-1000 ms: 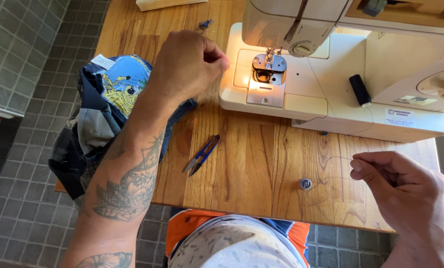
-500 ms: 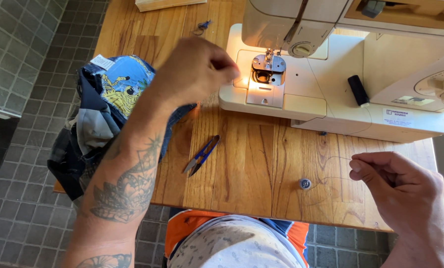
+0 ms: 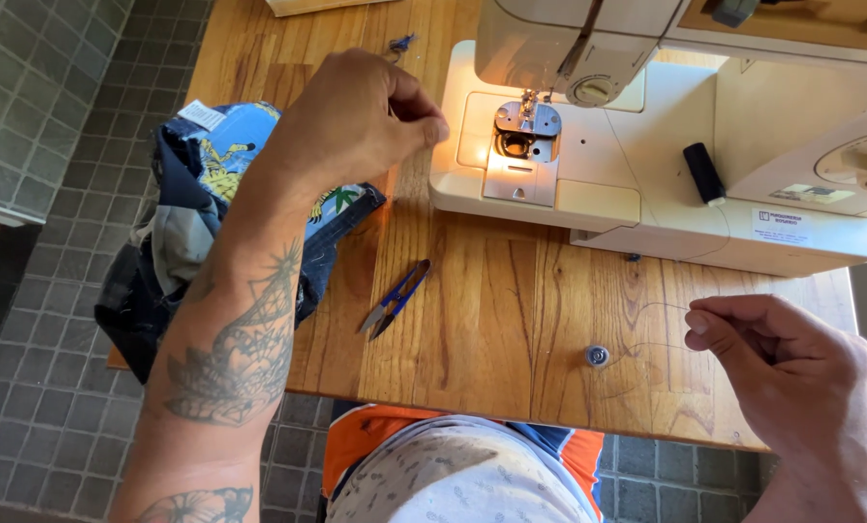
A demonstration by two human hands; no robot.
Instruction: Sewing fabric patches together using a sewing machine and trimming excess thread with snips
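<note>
We have our left hand (image 3: 351,121) raised over the wooden table (image 3: 472,291), fingers curled in and thumb pressed to the fingertips in a pinch, just beside the left edge of the sewing machine (image 3: 646,165). What that pinch holds is too fine for us to make out. Straight ahead of those fingertips, a little to their right, lies the lit metal plate (image 3: 518,160) under the needle. Beneath our left wrist and forearm sits a heap of dark blue clothing (image 3: 186,213) with a bright printed lining, hanging partly over the table's left edge.

Our right hand (image 3: 791,373) hovers low near the table's front right corner, thumb and forefinger pressed together on a thin thread (image 3: 661,308). The thread curves away to the left of that hand in a faint loop across the wood; we cannot follow its whole run. Just to the left of our right hand, near the loop, a small round metal bobbin (image 3: 598,355) rests on the table.

Between our two hands, nearer the left forearm, a pair of blue-handled thread snips (image 3: 396,298) lies flat on the wood, well apart from both hands. A black spool (image 3: 704,172) lies on the machine's bed, beyond our right hand
</note>
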